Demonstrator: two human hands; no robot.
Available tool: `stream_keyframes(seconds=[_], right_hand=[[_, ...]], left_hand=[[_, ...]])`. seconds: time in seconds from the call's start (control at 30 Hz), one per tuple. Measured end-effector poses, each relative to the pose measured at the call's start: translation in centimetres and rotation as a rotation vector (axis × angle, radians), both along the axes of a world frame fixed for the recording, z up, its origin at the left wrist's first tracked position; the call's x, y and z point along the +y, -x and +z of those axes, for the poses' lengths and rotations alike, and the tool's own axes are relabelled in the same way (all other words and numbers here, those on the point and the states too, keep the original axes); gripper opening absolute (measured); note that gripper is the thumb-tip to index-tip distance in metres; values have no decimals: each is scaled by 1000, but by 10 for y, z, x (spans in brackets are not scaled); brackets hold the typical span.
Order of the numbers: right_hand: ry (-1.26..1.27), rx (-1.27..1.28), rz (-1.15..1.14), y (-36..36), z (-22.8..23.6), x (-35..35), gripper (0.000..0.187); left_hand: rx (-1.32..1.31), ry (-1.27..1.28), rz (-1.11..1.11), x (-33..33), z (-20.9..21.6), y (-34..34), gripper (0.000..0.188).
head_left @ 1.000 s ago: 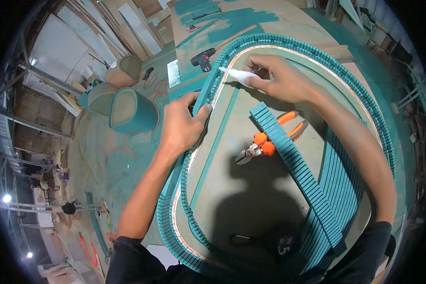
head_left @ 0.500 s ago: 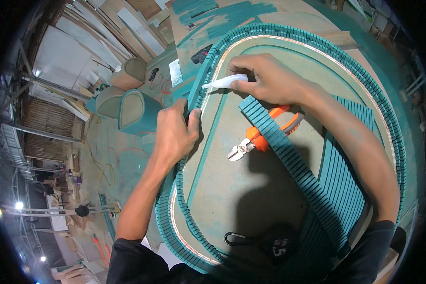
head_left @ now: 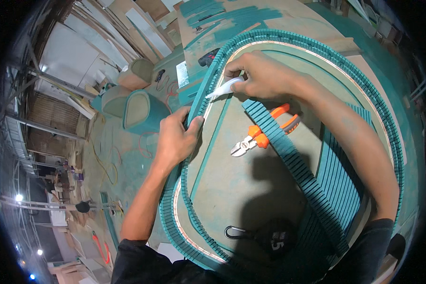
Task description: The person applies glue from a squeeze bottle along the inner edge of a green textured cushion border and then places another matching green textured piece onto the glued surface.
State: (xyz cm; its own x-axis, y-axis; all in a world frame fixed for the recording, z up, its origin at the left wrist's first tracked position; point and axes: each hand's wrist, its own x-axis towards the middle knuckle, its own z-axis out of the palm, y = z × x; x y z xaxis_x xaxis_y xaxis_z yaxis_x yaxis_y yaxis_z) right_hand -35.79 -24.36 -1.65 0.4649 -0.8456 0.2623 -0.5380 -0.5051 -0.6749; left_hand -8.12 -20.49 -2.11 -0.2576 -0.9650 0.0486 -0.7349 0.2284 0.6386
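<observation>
My left hand [head_left: 179,135] is closed on the upright edge of a slotted green strip [head_left: 204,83] along the left side of a rounded panel [head_left: 251,194]. Between the fingers of my right hand [head_left: 265,73] is a small white glue bottle [head_left: 228,88], tilted with its nozzle down at the seam inside that strip, just beyond my left thumb. Orange-and-grey diagonal cutters [head_left: 244,146] lie on the panel, partly beneath a loose slotted green strip [head_left: 288,150]. A wider slotted green sheet [head_left: 341,165] rests under my right forearm.
A black rounded object with a carabiner [head_left: 275,238] lies in shadow near me. Beyond the panel stands a paint-stained table [head_left: 298,21] with a drill [head_left: 208,57]. Green-sided rounded forms [head_left: 144,113] and cables stand on the floor at left; boards lean behind.
The glue bottle's nozzle has come slightly nearer along the seam to my left hand, and the bottle tilts more steeply. My left hand keeps its grip; the whole view has shifted a little.
</observation>
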Motion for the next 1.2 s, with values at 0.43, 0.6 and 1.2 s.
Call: stream_keyframes(seconds=[0.43,0.6,1.2], right_hand=[[42,103,2,-21,0,-4,21],[47,127,0,-30,16,4,22],[-70,-40,-88,-10,11,16,22]], left_hand=[[-189,214,-16,2,-6,6,27],[-172,229,1,4,-5,5,29],[-280,257,-15,7,-2,4,31]])
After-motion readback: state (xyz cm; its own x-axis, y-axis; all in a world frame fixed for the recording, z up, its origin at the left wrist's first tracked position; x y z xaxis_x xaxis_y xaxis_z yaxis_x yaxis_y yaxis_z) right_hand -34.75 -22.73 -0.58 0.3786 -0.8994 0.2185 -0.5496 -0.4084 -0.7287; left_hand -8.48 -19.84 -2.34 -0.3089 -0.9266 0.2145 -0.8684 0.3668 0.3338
